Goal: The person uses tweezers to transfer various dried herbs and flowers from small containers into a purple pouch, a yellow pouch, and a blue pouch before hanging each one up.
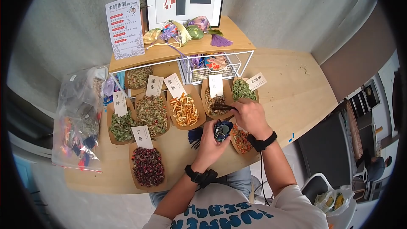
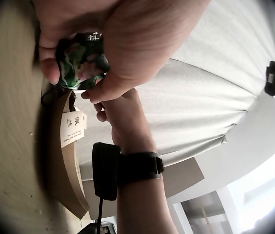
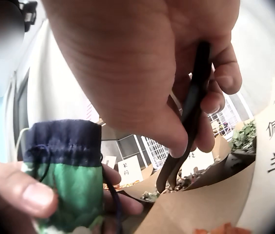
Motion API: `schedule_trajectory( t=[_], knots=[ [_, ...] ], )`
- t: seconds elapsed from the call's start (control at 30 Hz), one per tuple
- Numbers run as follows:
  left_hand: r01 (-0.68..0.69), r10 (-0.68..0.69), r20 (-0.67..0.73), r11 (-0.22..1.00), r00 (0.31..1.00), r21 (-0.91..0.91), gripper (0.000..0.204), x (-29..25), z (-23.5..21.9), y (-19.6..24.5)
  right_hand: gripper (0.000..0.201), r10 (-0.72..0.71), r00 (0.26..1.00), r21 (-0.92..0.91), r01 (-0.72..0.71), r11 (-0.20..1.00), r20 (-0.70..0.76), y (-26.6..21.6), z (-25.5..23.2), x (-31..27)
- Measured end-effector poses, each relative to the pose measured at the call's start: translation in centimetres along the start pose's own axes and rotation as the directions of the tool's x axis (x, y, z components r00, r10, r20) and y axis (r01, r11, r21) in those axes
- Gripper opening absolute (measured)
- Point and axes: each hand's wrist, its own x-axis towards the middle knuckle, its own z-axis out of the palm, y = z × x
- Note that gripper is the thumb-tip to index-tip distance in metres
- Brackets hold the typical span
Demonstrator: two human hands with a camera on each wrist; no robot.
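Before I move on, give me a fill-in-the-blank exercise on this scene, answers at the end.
1. The pouch in the left hand is navy at its gathered top and mostly ____ below.
2. The dark tongs are held in the person's ____ hand.
3. In the head view, the printed sign stands to the ____ of the framed picture.

Missing words: green; right; left.

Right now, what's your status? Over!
Right grip: holding dark tongs at brown herbs. Left grip: holding green-and-navy pouch. Possible obstacle: label card beyond tongs.
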Motion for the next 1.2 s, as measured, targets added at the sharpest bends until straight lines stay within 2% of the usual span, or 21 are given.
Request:
schedule_trajectory(
  t=[0.07, 0.1, 0.17, 0.2, 0.27, 0.37, 0.43, 0.57, 0.7, 0.83, 1.07, 1.2],
  knots=[
    [0.003, -0.003, 0.025, 1.0, 1.0, -0.002, 0.066, 0.0, 0.1, -0.2, 0.009, 0.024, 1.0, -0.046, -0.024, 0.999, 0.008, 0.5, -0.3, -0.7],
    [0.002, -0.001, 0.029, 1.0, 1.0, -0.004, 0.066, 0.0, 0.2, -0.6, 0.009, 0.078, 0.997, -0.04, -0.079, 0.996, -0.025, 0.8, -0.2, -1.0],
    [-0.099, 0.1, -0.003, 0.99, 0.995, 0.101, 0.067, 0.2, 0.2, -1.0, 0.01, 0.129, 0.99, -0.031, -0.132, 0.991, -0.063, 1.4, 0.3, -1.4],
    [-0.101, 0.102, -0.002, 0.989, 0.995, 0.104, 0.067, 0.1, 0.2, -1.1, 0.01, 0.162, 0.985, -0.02, -0.163, 0.986, -0.054, 1.6, 0.7, -1.7],
    [-0.014, 0.014, 0.008, 1.0, 1.0, 0.015, 0.067, 0.0, 0.0, -0.1, 0.011, 0.194, 0.98, -0.005, -0.195, 0.981, -0.046, 1.9, 1.4, -2.1],
    [0.045, -0.046, 0.014, 0.999, 0.999, 0.025, 0.066, 0.0, -0.1, 0.6, 0.012, 0.178, 0.983, 0.102, -0.174, 0.98, -0.034, 1.6, 1.6, -2.0],
    [0.037, -0.037, 0.013, 0.999, 0.999, 0.011, 0.066, 0.0, -0.1, 0.0, 0.012, 0.211, 0.977, 0.117, -0.211, 0.97, 0.011, 0.9, 1.1, -1.8],
    [-0.016, 0.015, 0.012, 1.0, 1.0, 0.008, 0.067, 0.1, 0.0, -0.5, 0.013, 0.176, 0.984, 0.113, -0.171, 0.979, -0.029, 0.4, 1.3, -1.9],
    [0.017, -0.017, 0.004, 0.999, 1.0, -0.027, 0.067, 0.1, 0.1, -0.2, 0.011, 0.097, 0.993, 0.021, -0.096, 0.995, -0.06, 0.1, 1.7, -1.6],
    [-0.034, 0.034, 0.008, 0.998, 0.999, 0.047, 0.068, 0.0, 0.0, -0.5, 0.01, 0.049, 0.993, -0.027, -0.052, 0.998, -0.106, 0.4, 2.4, -1.5],
    [-0.088, 0.088, -0.001, 0.992, 0.996, 0.089, 0.07, 0.2, 0.1, -2.1, 0.01, 0.059, 0.982, 0.001, -0.06, 0.998, -0.18, 0.8, 2.2, -1.6],
    [-0.043, 0.044, -0.014, 0.995, 0.999, 0.092, 0.071, 0.1, 0.1, -1.4, 0.011, 0.099, 0.969, 0.069, -0.085, 0.994, -0.226, 1.2, 1.3, -1.6]
  ],
)
